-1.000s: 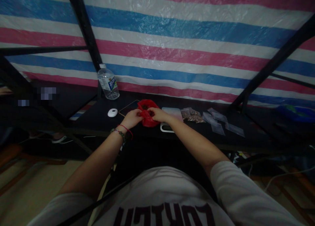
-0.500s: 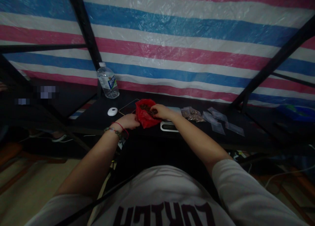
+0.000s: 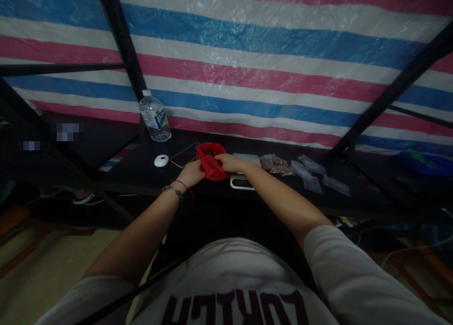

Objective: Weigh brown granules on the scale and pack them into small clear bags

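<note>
A red plastic bag (image 3: 215,170) stands on the black table between my hands, its mouth upward. Some brown dried bits (image 3: 209,152) show inside, partly hidden by the folds. My left hand (image 3: 193,173) is closed on the bag's left side. At the right rim, my right hand (image 3: 229,163) has its fingers closed on the red plastic, some fingertips out of sight. Just right of the bag, partly under my right forearm, lies a white device that looks like a small scale (image 3: 242,183). Beyond it is a clear bag with brown bits (image 3: 276,165).
Several small clear bags (image 3: 307,182) lie on the right. A phone (image 3: 184,158) and a white mouse-shaped object (image 3: 161,160) are left of the red bag. Behind them stands a clear plastic bottle (image 3: 156,119). Dark frame posts (image 3: 129,55) rise before a striped sheet (image 3: 247,70).
My right hand has drawn from the brown bits to the bag's right rim. My left hand has shifted slightly right, and the bag's mouth is narrower, showing less inside.
</note>
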### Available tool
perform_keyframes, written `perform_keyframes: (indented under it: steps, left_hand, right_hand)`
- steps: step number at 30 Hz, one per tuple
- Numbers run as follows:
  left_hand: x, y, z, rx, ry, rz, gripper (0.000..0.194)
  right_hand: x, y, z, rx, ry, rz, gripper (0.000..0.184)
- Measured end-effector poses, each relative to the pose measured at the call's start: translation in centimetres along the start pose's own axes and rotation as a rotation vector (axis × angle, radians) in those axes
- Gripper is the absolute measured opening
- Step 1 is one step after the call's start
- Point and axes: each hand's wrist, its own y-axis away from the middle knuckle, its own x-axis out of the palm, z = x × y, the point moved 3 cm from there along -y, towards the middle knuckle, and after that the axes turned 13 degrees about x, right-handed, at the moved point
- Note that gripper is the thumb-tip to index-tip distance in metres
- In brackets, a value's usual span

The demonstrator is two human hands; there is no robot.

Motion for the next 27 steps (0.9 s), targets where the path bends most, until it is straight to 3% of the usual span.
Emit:
perform_keyframes:
  steps: [7, 11, 16, 19, 27]
  left_hand:
    - [-0.2, -0.2, 1.1, 0.022, 0.080, -0.118, 0.030]
    - [-0.5, -0.2, 1.3, 0.009, 0.079, -0.081, 0.027]
    - [-0.5, -0.2, 1.0, 0.105, 0.193, -0.004, 0.036]
    - [-0.7, 0.0, 1.0, 0.089, 0.216, -0.014, 0.039]
    - [-1.1, 0.2, 1.3, 0.034, 0.104, -0.012, 0.028]
  right_hand:
    - [0.2, 0.1, -0.3, 0.026, -0.138, -0.036, 0.032]
    - [0.7, 0.0, -0.3, 0.043, -0.173, 0.005, 0.030]
    - [0.2, 0.4, -0.4, 0.022, -0.265, -0.071, 0.038]
    - [0.1, 0.6, -0.5, 0.030, -0.311, -0.079, 0.037]
    - [0.2, 0.3, -1.4, 0.079, -0.695, -0.064, 0.039]
